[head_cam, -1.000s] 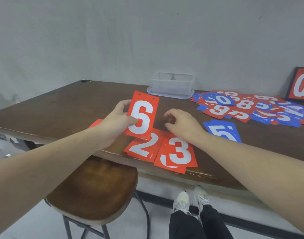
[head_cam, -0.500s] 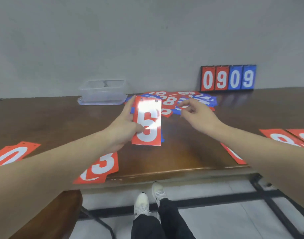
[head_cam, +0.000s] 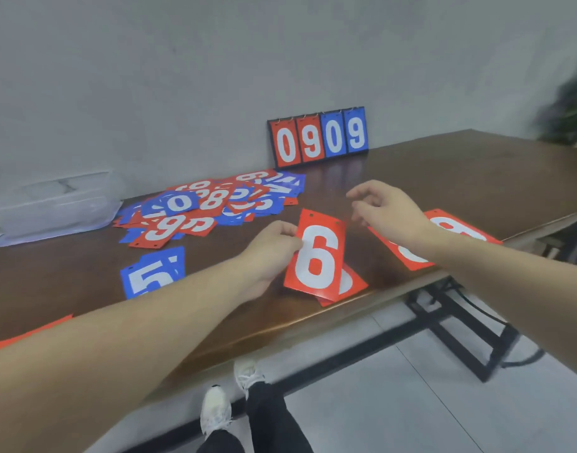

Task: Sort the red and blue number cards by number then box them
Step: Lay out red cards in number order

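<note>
Clearly the sorting is only partly done. The left hand (head_cam: 274, 248) pinches a red 6 card (head_cam: 316, 256) just above another red card (head_cam: 349, 286) near the table (head_cam: 444, 178) edge, while the right hand (head_cam: 388, 210) hovers loosely curled, holding nothing. A mixed pile (head_cam: 215, 204) awaits, and the clear box (head_cam: 51, 204) (blurred) looks unfilled; a blue 5 (head_cam: 153, 273) lies apart.

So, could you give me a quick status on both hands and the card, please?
Left hand pinching red 6 card above another red card at table edge. Right hand empty, fingers loosely curled. Unsorted pile behind; nothing blocking.
</note>
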